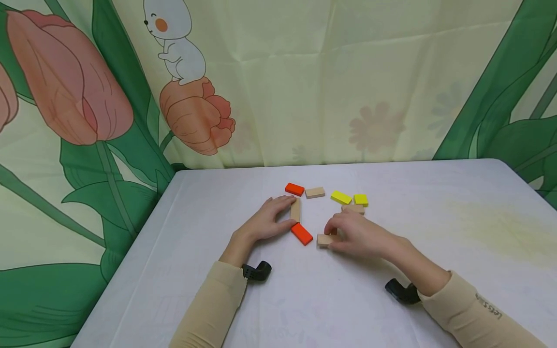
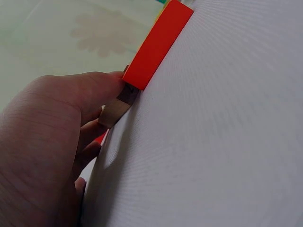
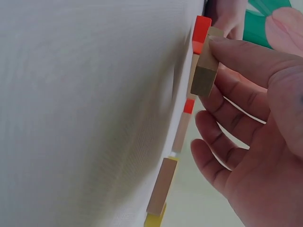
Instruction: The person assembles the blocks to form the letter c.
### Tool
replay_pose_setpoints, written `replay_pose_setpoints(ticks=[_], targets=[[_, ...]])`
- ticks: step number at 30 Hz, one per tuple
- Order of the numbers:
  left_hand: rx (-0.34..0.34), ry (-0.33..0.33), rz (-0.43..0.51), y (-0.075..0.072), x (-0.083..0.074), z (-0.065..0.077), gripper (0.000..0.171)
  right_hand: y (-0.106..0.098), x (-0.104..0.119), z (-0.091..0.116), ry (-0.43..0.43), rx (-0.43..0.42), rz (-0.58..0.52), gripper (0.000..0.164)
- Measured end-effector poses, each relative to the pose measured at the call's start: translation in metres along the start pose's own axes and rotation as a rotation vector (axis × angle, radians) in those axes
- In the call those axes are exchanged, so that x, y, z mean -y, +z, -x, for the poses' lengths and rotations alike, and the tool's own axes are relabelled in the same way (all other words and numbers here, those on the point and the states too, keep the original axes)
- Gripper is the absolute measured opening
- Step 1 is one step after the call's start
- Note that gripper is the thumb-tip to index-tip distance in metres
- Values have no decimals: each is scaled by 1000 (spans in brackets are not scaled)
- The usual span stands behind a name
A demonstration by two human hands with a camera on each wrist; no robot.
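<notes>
My left hand (image 1: 269,218) holds a plain wooden block (image 1: 295,210) lying lengthwise away from me, with fingers at its far end and thumb at its near end. The thumb tip also meets the corner of a slanted red block (image 1: 302,234), seen large as a red block (image 2: 158,45) in the left wrist view. Over to the right, my right hand (image 1: 359,233) pinches another wooden block (image 1: 324,240) between thumb and fingers, close over the cloth. In the right wrist view this wooden block (image 3: 206,66) shows its end face, with the ring and little fingers loose.
Behind lie a red block (image 1: 295,189), a wooden block (image 1: 315,193), a slanted yellow block (image 1: 341,197) and a smaller-looking yellow block (image 1: 360,200). One wooden block (image 1: 354,209) sits just beyond the right hand, partly covered. White cloth (image 1: 304,299) covers the table; a printed curtain (image 1: 304,96) hangs behind.
</notes>
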State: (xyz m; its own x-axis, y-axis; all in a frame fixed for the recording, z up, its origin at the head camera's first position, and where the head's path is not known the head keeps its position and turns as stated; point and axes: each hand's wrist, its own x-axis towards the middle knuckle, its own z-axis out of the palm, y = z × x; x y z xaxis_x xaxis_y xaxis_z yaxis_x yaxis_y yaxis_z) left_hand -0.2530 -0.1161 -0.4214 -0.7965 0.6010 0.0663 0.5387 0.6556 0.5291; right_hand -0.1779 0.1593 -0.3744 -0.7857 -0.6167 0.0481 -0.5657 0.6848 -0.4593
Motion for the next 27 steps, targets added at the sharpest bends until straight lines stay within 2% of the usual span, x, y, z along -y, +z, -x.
replay_pose_setpoints(ticks=[15, 27], targets=[[-3, -17, -3, 1, -1, 0, 66, 5, 6, 0, -22, 53, 1, 19], [0, -21, -7, 0, -1, 0, 66, 7, 6, -2, 1, 84, 26, 20]])
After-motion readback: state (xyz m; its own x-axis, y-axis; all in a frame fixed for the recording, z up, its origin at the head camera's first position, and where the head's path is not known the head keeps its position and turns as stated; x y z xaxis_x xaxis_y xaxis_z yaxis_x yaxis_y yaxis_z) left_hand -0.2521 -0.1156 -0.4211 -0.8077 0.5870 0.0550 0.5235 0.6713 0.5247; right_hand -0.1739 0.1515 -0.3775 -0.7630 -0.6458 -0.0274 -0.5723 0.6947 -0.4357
